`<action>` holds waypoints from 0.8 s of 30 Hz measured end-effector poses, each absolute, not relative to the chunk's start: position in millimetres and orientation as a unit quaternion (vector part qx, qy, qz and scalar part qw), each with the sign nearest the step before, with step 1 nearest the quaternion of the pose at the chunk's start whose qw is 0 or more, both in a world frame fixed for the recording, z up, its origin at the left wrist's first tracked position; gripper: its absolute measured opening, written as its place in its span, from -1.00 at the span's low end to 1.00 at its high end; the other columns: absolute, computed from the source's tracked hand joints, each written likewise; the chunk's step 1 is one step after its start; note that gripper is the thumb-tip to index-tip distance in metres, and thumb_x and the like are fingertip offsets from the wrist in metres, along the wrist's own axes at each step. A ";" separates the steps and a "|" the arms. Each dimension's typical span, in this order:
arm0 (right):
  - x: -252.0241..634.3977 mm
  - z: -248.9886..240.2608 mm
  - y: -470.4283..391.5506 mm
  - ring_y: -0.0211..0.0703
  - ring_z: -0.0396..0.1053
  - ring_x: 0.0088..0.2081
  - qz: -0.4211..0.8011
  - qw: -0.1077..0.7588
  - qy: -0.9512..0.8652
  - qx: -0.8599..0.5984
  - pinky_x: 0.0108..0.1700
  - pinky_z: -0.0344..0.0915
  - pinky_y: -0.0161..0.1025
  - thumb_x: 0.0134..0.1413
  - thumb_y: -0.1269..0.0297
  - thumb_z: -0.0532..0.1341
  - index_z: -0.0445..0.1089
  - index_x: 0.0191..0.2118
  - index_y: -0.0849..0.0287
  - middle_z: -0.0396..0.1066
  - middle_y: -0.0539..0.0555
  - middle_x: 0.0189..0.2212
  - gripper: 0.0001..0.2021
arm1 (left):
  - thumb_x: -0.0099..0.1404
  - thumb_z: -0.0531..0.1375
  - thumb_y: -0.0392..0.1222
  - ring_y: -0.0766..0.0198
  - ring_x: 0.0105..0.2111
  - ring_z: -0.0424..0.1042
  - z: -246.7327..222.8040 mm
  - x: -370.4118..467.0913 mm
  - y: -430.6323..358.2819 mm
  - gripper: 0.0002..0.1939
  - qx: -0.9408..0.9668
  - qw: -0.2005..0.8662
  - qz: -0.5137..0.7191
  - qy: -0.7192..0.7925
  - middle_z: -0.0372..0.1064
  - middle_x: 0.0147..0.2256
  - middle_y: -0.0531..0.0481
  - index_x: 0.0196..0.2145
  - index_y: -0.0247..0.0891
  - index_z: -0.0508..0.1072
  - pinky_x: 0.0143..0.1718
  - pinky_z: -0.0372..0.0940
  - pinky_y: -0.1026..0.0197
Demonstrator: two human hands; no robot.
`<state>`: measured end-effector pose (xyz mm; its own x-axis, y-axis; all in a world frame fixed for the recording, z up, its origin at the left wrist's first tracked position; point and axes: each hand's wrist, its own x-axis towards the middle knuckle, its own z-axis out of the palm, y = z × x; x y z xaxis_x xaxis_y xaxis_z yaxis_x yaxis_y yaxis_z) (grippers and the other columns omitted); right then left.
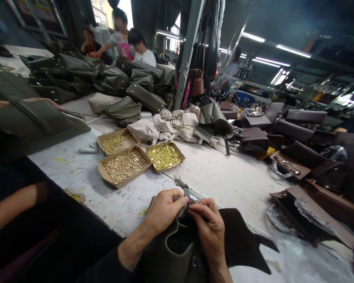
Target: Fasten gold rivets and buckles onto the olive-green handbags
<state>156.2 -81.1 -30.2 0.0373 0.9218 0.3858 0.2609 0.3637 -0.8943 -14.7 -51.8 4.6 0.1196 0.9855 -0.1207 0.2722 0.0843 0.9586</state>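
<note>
A dark olive leather bag (pixel 162 259) lies at the table's near edge with its mouth towards me, its flap spread out to the right. My left hand (pixel 165 210) pinches a narrow strap (pixel 183 188) of the bag between thumb and forefinger. Fingertips of my right hand (pixel 209 224) close on the same strap from the right, almost touching my left thumb. Whether a small part sits between the right fingertips is hidden. Beyond both hands, the strap's end carries a metal buckle (pixel 177 179).
Cardboard trays of small gold metal pieces (pixel 125 165) stand ahead to the left. Olive bags (pixel 106 78) are heaped behind, with pale cloth bags (pixel 177 124) nearer. Brown bags (pixel 306 165) fill the right side. A co-worker's arm (pixel 14 210) reaches in at left; several people sit or stand farther back.
</note>
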 end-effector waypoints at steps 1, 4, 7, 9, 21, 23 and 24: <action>156.1 -29.9 -81.0 -0.15 0.36 -0.26 0.304 0.542 -0.622 -0.476 -0.26 0.35 -0.27 0.17 0.44 0.32 0.61 -0.27 0.01 0.34 0.01 -0.33 -0.84 | 0.25 0.22 0.04 0.26 -0.46 0.32 4.7 -14.6 -52.0 -0.69 0.569 0.484 0.368 0.554 0.38 -0.52 0.06 -0.48 -0.25 0.50 -0.42 0.18 0.30; 155.5 -29.5 -81.5 -0.15 0.36 -0.26 0.307 0.545 -0.616 -0.478 -0.26 0.35 -0.27 0.17 0.44 0.32 0.61 -0.28 0.01 0.34 0.01 -0.33 -0.84 | 0.23 0.24 0.05 0.25 -0.46 0.32 5.7 -14.5 -52.7 -0.69 0.566 0.480 0.374 0.556 0.37 -0.53 0.06 -0.48 -0.25 0.51 -0.43 0.18 0.29; 154.7 -29.3 -83.0 -0.14 0.36 -0.25 0.320 0.544 -0.608 -0.481 -0.26 0.35 -0.27 0.16 0.41 0.33 0.61 -0.28 0.02 0.35 0.02 -0.32 -0.87 | 0.22 0.24 0.03 0.24 -0.45 0.33 7.3 -14.2 -53.2 -0.70 0.564 0.482 0.376 0.556 0.39 -0.52 0.04 -0.48 -0.26 0.52 -0.41 0.18 0.29; 154.1 -28.9 -83.9 -0.14 0.36 -0.24 0.329 0.542 -0.599 -0.489 -0.24 0.34 -0.26 0.15 0.39 0.34 0.61 -0.29 0.03 0.35 0.03 -0.31 -0.89 | 0.23 0.23 0.03 0.24 -0.44 0.33 7.4 -14.1 -53.9 -0.71 0.566 0.484 0.371 0.555 0.39 -0.51 0.04 -0.46 -0.26 0.52 -0.40 0.19 0.28; 145.5 -24.3 -82.4 -0.04 0.40 -0.10 0.382 0.545 -0.522 -0.534 -0.05 0.36 -0.16 0.04 0.29 0.40 0.56 -0.41 0.10 0.41 0.08 -0.21 -0.94 | 0.26 0.24 0.02 0.19 -0.38 0.43 13.1 -15.5 -61.0 -0.71 0.572 0.477 0.378 0.549 0.51 -0.43 0.00 -0.38 -0.26 0.60 -0.32 0.27 0.27; 144.5 -23.8 -81.7 0.01 0.40 -0.02 0.382 0.541 -0.519 -0.540 0.03 0.34 -0.11 0.03 0.29 0.40 0.58 -0.41 0.10 0.44 0.11 -0.13 -0.95 | 0.25 0.26 0.01 0.17 -0.37 0.45 14.2 -14.9 -61.9 -0.72 0.568 0.472 0.389 0.550 0.53 -0.42 -0.01 -0.39 -0.26 0.62 -0.30 0.29 0.27; 144.1 -23.9 -81.3 0.03 0.41 0.01 0.383 0.541 -0.519 -0.540 0.05 0.33 -0.09 0.03 0.30 0.40 0.58 -0.42 0.09 0.45 0.12 -0.11 -0.95 | 0.24 0.27 0.01 0.17 -0.37 0.45 14.3 -14.5 -62.4 -0.73 0.566 0.468 0.395 0.552 0.53 -0.42 -0.02 -0.39 -0.26 0.62 -0.30 0.30 0.27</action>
